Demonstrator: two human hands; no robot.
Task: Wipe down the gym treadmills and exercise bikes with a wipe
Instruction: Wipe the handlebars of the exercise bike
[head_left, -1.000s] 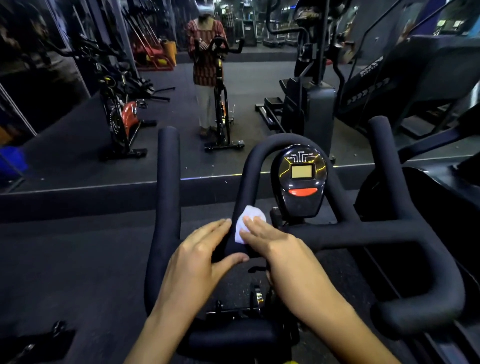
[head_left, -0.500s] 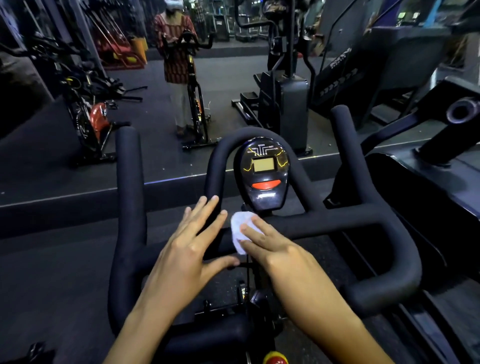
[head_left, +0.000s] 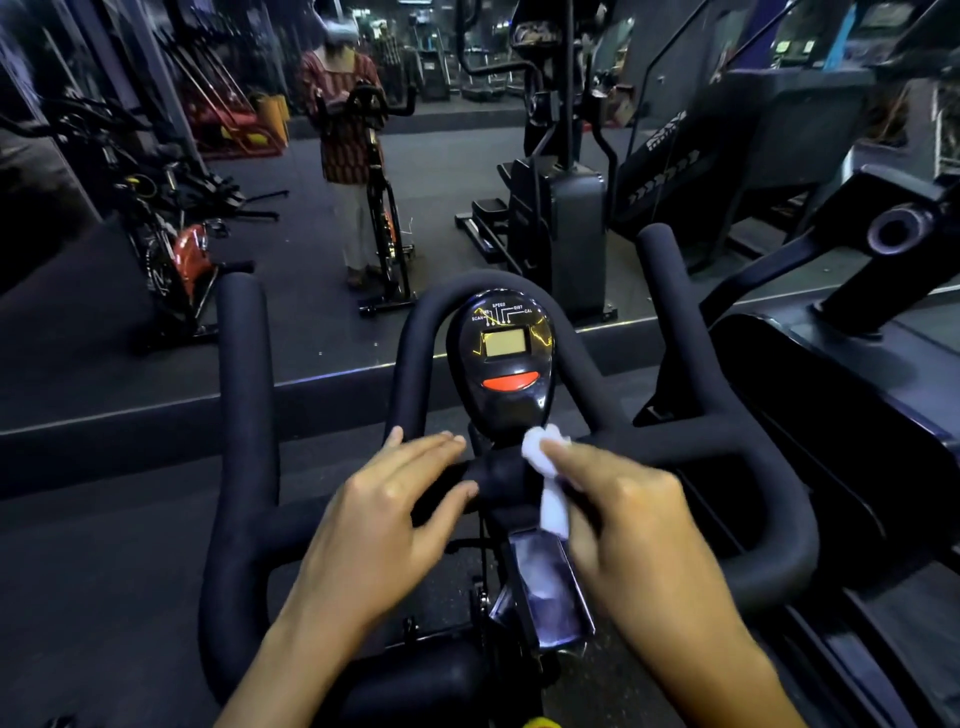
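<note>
The black curved handlebar (head_left: 241, 415) under my left hand (head_left: 379, 535) looks wrapped in matt foam padding, dull and faintly grained, with no shine. The black teardrop-shaped console (head_left: 511, 415) is hard, glossy plastic that catches highlights, with a flat grey screen (head_left: 505, 343) and a smooth red button (head_left: 511, 383). The white crumpled wipe (head_left: 540, 457) pinched in my right hand (head_left: 639, 525) looks thin, soft and creased; I cannot tell whether it is cloth or paper. Below it, the silver rectangular stem plate (head_left: 540, 587) is polished, reflective metal. The dark floor (head_left: 104, 571) looks matt and faintly speckled.
</note>
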